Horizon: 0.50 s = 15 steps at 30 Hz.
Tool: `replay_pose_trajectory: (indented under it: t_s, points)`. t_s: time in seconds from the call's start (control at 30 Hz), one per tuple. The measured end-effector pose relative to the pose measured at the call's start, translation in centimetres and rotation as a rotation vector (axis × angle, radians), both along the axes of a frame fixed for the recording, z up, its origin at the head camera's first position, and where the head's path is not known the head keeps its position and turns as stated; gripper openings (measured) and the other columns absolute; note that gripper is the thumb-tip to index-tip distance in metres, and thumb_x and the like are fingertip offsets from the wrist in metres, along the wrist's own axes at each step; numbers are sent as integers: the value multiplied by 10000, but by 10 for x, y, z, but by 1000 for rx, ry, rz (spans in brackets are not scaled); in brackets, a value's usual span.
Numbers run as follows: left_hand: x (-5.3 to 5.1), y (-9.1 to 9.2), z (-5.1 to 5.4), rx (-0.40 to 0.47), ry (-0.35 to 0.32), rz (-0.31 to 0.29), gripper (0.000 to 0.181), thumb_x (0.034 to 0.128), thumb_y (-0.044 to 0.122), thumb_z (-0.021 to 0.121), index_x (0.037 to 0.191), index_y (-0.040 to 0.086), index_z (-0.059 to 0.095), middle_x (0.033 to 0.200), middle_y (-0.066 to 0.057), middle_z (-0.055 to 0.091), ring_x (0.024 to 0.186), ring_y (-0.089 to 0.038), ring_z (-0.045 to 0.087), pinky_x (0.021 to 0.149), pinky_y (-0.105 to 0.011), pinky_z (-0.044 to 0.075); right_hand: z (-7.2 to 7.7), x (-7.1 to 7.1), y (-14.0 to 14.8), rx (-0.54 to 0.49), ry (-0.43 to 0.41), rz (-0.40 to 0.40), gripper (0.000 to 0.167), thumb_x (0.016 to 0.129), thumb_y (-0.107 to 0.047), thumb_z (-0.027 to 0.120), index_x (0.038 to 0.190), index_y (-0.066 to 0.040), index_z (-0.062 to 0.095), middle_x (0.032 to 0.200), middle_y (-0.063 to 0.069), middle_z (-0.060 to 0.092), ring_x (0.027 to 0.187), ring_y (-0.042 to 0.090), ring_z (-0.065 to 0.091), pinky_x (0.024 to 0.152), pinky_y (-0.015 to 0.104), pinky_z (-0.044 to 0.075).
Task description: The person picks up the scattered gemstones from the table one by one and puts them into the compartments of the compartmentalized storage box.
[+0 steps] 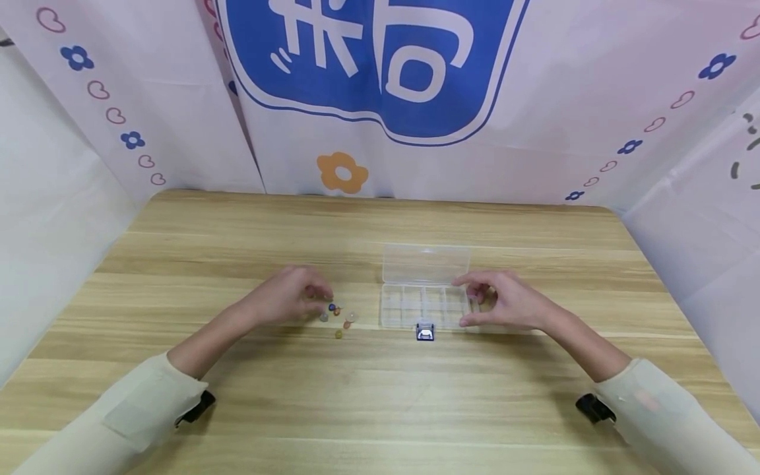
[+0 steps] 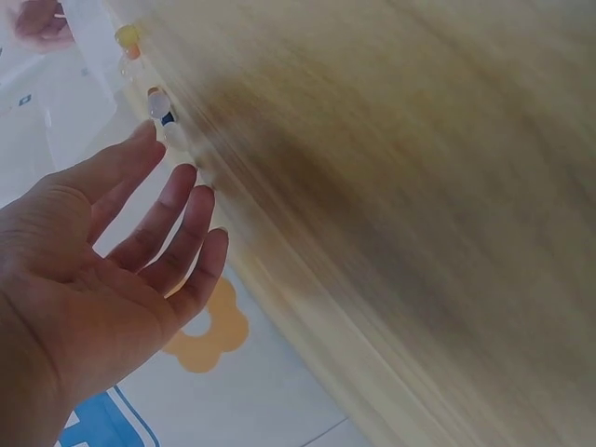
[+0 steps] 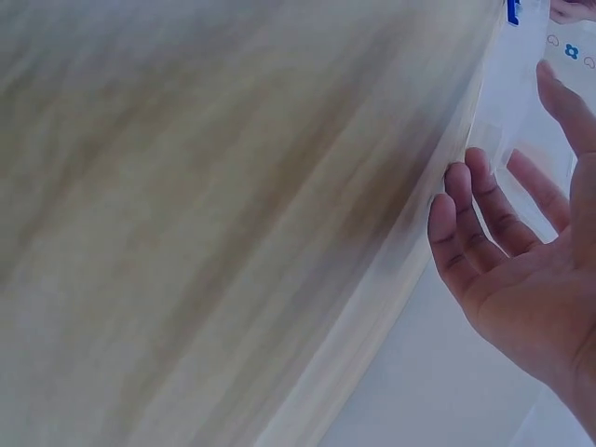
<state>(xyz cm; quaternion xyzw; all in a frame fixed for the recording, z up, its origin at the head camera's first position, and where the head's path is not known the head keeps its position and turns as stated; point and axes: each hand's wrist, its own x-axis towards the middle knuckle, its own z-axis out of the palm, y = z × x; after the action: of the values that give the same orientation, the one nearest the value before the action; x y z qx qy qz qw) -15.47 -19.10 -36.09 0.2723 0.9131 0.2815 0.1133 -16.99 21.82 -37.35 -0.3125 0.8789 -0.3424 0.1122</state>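
Note:
A clear plastic compartment box [image 1: 413, 307] lies on the table with its clear lid [image 1: 426, 264] swung up at the back and a blue clasp [image 1: 425, 331] at its front. My right hand [image 1: 505, 300] holds the box's right end, thumb at the front edge and index finger near the back edge. Left of the box lie several small beads [image 1: 338, 334] in blue, orange, yellow and clear. Close beside them is my left hand [image 1: 291, 295], thumb and fingers apart, nothing visible between them. In the left wrist view the beads [image 2: 158, 102] sit just past the fingertips.
The wood-grain table [image 1: 380, 409] extends around both hands. Behind it hangs a white cloth [image 1: 285, 152] printed with a blue sign and flowers. White sheets also flank the table's sides. A black device [image 1: 596, 408] sits by the right sleeve, another [image 1: 196, 407] by the left.

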Motion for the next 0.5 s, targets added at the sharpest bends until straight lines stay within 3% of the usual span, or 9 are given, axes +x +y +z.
replay_pose_trajectory:
  t_s: [0.5]
  points:
    - [-2, 4, -5, -16, 41, -10, 90, 850, 48, 836, 875, 131, 814, 893, 33, 694, 845, -189, 603, 753, -360, 515, -1, 0, 0, -27, -34, -7, 607, 769, -179, 935, 1275, 37, 677, 902, 21, 653, 830, 202, 598, 668, 254, 515]
